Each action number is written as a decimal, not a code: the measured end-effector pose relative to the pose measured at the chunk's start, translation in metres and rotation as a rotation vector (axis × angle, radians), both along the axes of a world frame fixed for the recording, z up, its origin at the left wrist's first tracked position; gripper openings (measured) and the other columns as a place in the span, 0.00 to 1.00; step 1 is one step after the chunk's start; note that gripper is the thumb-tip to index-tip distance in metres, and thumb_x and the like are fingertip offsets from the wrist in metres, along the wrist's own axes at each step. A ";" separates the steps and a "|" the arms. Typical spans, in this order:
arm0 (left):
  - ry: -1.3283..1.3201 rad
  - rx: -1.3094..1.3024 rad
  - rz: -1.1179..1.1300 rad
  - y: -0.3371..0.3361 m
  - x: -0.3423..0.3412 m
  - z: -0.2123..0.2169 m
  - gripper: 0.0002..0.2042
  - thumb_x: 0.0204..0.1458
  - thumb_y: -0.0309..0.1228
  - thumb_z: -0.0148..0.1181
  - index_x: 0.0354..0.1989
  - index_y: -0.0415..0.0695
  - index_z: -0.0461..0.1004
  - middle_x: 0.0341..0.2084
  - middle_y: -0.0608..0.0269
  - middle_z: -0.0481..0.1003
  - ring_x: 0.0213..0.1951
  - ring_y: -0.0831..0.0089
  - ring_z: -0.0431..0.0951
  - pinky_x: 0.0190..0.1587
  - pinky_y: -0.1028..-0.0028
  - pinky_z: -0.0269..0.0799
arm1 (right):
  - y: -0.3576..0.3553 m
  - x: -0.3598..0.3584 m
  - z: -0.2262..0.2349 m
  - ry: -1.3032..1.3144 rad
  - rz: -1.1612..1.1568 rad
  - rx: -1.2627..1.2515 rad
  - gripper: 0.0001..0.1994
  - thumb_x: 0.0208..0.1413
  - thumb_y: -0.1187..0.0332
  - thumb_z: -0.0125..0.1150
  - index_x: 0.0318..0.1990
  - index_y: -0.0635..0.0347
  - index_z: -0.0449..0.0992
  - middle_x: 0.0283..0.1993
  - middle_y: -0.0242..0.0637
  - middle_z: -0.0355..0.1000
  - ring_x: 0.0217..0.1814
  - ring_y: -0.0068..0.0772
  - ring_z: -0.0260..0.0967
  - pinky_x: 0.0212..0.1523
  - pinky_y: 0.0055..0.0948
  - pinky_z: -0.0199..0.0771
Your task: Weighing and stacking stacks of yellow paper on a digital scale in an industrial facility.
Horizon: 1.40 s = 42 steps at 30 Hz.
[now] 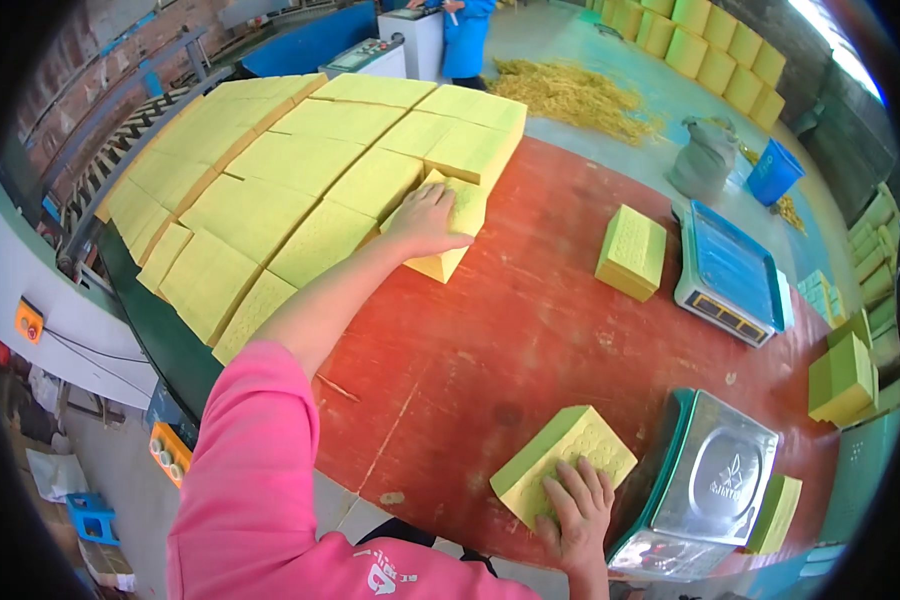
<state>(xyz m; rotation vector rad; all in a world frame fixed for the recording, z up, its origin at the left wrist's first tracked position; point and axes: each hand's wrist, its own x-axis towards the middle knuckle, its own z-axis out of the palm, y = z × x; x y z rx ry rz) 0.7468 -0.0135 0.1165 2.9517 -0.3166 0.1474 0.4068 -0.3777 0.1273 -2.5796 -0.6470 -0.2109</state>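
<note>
- Two hands we see: left hand lies flat on a far block, fingers spread, not clenched.
- Right hand presses open on a near block, beside a scale.

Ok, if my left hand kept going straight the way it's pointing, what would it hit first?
The left hand already rests on a yellow block at the stack's edge. Its fingers point right, past that block, toward the bare red table; the single block seems next, though depth is unclear.
</note>
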 end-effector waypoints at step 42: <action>0.421 -1.340 0.253 -0.184 -0.453 -0.038 0.22 0.67 0.40 0.46 0.64 0.40 0.62 0.55 0.54 0.70 0.54 0.66 0.73 0.53 0.66 0.75 | -0.128 -0.143 0.002 0.576 0.363 0.866 0.32 0.60 0.56 0.57 0.69 0.60 0.59 0.73 0.53 0.51 0.75 0.49 0.48 0.71 0.42 0.50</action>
